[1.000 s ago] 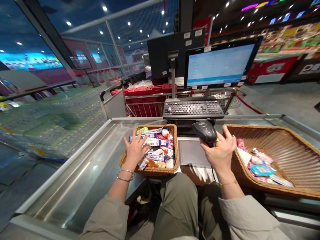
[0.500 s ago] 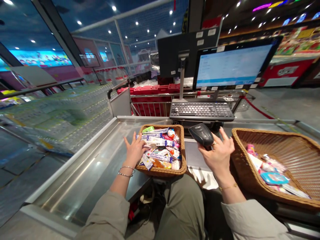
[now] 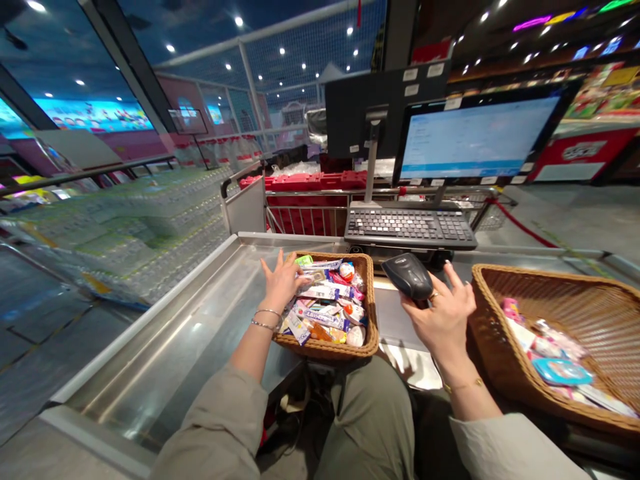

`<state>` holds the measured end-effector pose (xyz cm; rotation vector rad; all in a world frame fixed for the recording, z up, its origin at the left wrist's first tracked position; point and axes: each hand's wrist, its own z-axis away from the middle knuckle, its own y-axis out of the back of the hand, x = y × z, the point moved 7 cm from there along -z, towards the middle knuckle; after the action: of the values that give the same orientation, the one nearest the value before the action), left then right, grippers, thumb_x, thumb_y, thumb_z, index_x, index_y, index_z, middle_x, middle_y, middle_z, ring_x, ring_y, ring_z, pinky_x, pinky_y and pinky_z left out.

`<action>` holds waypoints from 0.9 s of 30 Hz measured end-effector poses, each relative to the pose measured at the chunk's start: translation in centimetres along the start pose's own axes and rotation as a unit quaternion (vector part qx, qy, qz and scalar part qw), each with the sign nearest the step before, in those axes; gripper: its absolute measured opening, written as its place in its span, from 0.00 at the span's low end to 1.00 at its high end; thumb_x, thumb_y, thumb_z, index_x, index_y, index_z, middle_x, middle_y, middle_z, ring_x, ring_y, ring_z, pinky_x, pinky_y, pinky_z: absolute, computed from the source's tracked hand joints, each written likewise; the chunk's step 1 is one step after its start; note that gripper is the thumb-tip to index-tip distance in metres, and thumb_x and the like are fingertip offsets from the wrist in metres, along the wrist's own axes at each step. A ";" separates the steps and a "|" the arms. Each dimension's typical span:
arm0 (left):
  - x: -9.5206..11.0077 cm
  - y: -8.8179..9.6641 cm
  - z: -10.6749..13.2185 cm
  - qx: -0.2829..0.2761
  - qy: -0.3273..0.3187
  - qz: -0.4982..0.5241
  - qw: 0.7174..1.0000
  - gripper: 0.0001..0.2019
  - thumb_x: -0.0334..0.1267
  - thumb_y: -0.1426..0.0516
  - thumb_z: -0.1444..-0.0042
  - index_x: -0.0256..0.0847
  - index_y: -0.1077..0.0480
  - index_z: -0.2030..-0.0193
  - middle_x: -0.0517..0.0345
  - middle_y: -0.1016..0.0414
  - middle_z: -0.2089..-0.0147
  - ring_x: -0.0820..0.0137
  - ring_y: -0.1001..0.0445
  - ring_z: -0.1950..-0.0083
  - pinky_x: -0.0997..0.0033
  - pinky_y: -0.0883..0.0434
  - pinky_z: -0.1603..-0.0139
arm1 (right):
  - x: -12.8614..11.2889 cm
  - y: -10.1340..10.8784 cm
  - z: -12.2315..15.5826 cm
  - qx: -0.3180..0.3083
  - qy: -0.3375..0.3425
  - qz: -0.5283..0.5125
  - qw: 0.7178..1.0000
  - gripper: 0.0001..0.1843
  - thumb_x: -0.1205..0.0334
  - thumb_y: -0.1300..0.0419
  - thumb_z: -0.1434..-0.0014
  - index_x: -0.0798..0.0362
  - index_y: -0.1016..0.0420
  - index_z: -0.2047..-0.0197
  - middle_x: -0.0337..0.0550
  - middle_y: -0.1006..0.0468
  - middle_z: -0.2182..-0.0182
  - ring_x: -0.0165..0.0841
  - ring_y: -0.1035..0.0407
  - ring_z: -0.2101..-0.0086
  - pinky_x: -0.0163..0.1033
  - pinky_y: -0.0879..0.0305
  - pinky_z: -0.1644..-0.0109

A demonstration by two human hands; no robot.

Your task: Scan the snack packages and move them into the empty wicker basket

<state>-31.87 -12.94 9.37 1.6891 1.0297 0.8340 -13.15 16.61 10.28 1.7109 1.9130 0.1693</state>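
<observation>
A wicker basket (image 3: 371,320) full of small wrapped snacks stands at the middle of the metal counter. Over its left rim reaches my left hand (image 3: 281,285), thumb and forefinger pinched on a small pale packet (image 3: 314,275), the other fingers lifted. White-and-blue stick packets (image 3: 320,317) and round red-and-white candies (image 3: 347,271) lie around it. My right hand (image 3: 440,313) grips a black handheld barcode scanner (image 3: 409,275), its head tilted up and left towards the basket. The scanner's handle is mostly hidden by my fingers.
To the right, a larger wicker basket (image 3: 493,347) holds several items, among them a blue pack (image 3: 563,371). A keyboard (image 3: 410,227) and lit monitor (image 3: 475,140) stand behind. A raised metal edge (image 3: 145,320) borders the counter at left.
My left hand has moved a little forward, away from me, with the pale packet at its fingertips. The right hand still holds the scanner in much the same place. The view has shifted slightly.
</observation>
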 end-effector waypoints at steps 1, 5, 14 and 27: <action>-0.1 -0.3 -0.4 -0.001 0.002 -0.001 1.000 0.09 0.47 0.39 0.37 0.46 0.23 0.62 0.53 0.37 0.27 0.43 0.56 0.22 0.15 0.67 0.33 | 0.0 0.1 0.0 0.002 0.001 0.001 1.000 0.14 0.49 0.38 0.43 0.49 0.21 0.60 0.50 0.17 0.51 0.55 0.38 0.36 0.71 0.50 0.34; 0.1 -1.5 -0.7 0.007 -0.023 -0.030 0.999 0.09 0.47 0.40 0.37 0.49 0.21 0.56 0.52 0.35 0.28 0.44 0.54 0.22 0.15 0.69 0.33 | 0.3 0.3 -0.1 0.007 -0.002 0.005 1.000 0.14 0.49 0.38 0.42 0.50 0.22 0.61 0.50 0.17 0.51 0.56 0.38 0.36 0.71 0.49 0.35; 1.7 -2.4 2.2 0.005 -0.064 -0.079 0.995 0.16 0.50 0.41 0.37 0.50 0.22 0.46 0.47 0.37 0.27 0.41 0.52 0.23 0.16 0.69 0.32 | 0.2 0.2 0.0 0.006 -0.002 0.003 1.000 0.14 0.49 0.38 0.42 0.50 0.22 0.60 0.50 0.17 0.52 0.56 0.37 0.36 0.71 0.49 0.35; 1.8 -3.1 3.7 -0.004 -0.107 -0.075 0.991 0.19 0.50 0.39 0.38 0.55 0.26 0.41 0.51 0.36 0.28 0.43 0.49 0.23 0.17 0.71 0.32 | 0.1 0.6 0.0 0.004 -0.003 0.002 1.000 0.16 0.48 0.38 0.42 0.50 0.22 0.57 0.51 0.17 0.52 0.55 0.37 0.36 0.72 0.49 0.35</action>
<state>-28.66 -12.14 5.42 1.6308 0.9902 0.5467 -12.62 16.83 10.46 1.7198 1.9080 0.1575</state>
